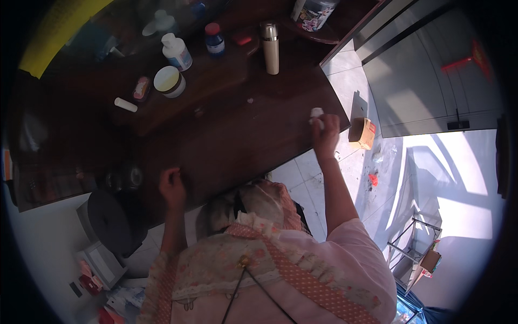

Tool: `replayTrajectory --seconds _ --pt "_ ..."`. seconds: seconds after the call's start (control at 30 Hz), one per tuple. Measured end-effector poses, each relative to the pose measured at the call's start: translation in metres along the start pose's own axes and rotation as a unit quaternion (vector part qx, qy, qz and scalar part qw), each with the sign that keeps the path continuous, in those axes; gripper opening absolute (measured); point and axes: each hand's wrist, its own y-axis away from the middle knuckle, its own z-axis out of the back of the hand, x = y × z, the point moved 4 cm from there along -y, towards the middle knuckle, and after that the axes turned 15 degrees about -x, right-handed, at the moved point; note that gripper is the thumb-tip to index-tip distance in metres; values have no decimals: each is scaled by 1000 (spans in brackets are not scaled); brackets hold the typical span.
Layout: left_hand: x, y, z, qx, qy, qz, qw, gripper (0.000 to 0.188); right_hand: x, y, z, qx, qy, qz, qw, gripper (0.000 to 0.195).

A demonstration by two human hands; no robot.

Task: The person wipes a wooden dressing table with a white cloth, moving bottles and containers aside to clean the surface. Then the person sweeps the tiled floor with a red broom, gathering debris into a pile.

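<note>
My right hand is closed around a small white crumpled wad, perhaps tissue or cloth, and presses near the right end of a dark wooden tabletop. At the table's front edge my left hand rests with its fingers curled; nothing shows in it. Farther back stand a white bottle, a round jar with a pale yellow lid, a blue bottle with a red cap and a beige flask with a silvery cap. A pinkish heart-shaped spot lies mid-table.
A white tube and a small pink item lie at the left. A decorated container sits on the far-right shelf. Beyond the table's right corner are a cardboard box and floor litter. A dark round object stands front left.
</note>
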Motion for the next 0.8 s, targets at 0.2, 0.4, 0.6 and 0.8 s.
replayTrajectory --seconds 0.2,0.4,0.6,0.8 --pt "5 1 -2 -19 -31 -23 999 5 140 52 -109 153 -219 132 955 13" --pt "13 -1 0 -25 -117 -46 992 7 89 39 -121 175 -149 190 955 16" --pt "15 4 -3 -36 -120 -31 992 7 -108 -44 -22 0 128 8 992 12" --pt "17 2 -7 -34 -119 -5 992 11 -46 -79 -92 24 -35 107 993 12"
